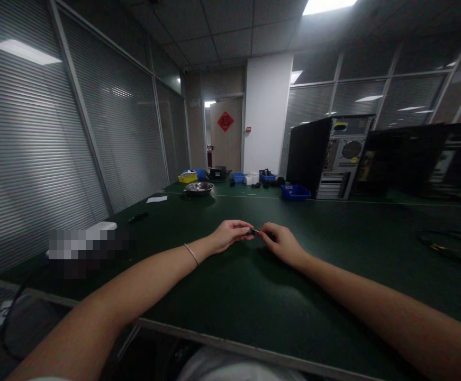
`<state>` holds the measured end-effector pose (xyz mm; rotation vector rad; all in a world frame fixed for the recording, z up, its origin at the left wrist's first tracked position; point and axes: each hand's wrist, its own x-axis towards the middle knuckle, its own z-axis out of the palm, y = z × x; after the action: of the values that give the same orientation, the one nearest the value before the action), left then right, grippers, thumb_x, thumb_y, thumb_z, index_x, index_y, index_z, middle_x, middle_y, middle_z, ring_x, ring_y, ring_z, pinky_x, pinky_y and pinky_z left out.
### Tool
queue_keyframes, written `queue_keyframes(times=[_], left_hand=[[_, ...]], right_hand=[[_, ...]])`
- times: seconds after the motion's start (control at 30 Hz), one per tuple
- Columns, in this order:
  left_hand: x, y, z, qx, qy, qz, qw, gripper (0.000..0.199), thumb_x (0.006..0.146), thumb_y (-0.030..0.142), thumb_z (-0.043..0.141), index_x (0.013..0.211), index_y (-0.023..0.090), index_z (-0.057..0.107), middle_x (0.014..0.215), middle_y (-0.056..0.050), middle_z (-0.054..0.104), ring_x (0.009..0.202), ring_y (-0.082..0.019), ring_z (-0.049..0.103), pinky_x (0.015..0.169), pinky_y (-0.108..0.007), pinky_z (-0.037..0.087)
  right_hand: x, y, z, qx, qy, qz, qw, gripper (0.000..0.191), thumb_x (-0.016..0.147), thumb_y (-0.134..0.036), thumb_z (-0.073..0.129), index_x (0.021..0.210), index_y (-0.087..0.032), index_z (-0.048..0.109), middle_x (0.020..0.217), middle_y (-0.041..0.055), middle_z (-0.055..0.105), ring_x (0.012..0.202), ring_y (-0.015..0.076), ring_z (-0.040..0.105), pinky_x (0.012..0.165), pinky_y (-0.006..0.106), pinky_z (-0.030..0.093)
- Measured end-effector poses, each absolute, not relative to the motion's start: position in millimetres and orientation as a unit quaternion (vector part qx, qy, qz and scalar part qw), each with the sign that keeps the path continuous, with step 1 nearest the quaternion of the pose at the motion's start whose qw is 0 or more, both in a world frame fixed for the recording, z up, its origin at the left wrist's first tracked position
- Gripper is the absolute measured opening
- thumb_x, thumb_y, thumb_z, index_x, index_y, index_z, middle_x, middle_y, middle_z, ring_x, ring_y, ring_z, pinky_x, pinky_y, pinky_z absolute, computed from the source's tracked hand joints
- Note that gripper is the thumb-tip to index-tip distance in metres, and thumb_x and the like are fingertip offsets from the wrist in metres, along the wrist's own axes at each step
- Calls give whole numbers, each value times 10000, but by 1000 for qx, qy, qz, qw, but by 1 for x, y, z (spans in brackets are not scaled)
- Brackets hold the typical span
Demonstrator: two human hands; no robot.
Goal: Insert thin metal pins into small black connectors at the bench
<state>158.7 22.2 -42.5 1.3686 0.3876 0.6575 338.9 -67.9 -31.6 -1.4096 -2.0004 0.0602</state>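
Both hands meet over the middle of the green table (222, 296). My left hand (230, 235) is closed, its thumb and fingers pinching a small dark piece (251, 232) too small to name. Close by on the right, my right hand (280, 242) is also closed, with thumb and forefinger on a thin, light-coloured sliver (256, 230) that touches or nearly touches the dark piece. Whether the two are one object I cannot tell. A bracelet (191, 254) circles my left wrist.
A metal bowl (199, 189) stands at the far left, near a white paper (156, 199) and a yellow tray (187, 178). A blue tray (296, 192) sits beside a computer case (329, 159) at the back right. A black cable (448, 251) lies far right.
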Motion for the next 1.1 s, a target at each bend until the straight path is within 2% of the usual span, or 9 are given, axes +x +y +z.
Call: queue_keyframes(times=[0.17, 0.33, 0.83, 1.1], left_hand=[[159, 24, -44, 603, 169, 294, 722, 220, 758, 158, 614, 965, 87, 625, 1022, -142, 623, 858, -165, 634, 879, -305, 458], [159, 25, -47, 606, 170, 297, 718, 229, 762, 165, 610, 977, 87, 624, 1035, -146, 618, 871, -170, 633, 871, -291, 467], [161, 23, -46, 633, 186, 311, 684, 266, 737, 230, 643, 954, 77, 627, 951, -142, 639, 783, -155, 639, 743, -265, 504], [160, 27, -47, 635, 174, 281, 698, 296, 710, 260, 670, 934, 72, 628, 876, -119, 648, 756, -147, 631, 746, -276, 486]], right_hand=[[339, -68, -32, -554, -766, 14, 326, 186, 827, -272, 442, 846, -201, 613, 818, 31, 621, 741, 164, 549, 634, 244, 396], [340, -67, -34, -553, -768, 6, 323, 188, 826, -271, 440, 845, -205, 614, 824, 30, 617, 743, 163, 545, 643, 247, 394], [339, -69, -32, -551, -778, 1, 302, 175, 823, -264, 442, 833, -202, 605, 819, 28, 609, 729, 154, 539, 641, 243, 392], [338, -71, -31, -521, -798, 15, 303, 183, 836, -255, 431, 830, -199, 605, 801, 24, 603, 718, 148, 539, 662, 245, 401]])
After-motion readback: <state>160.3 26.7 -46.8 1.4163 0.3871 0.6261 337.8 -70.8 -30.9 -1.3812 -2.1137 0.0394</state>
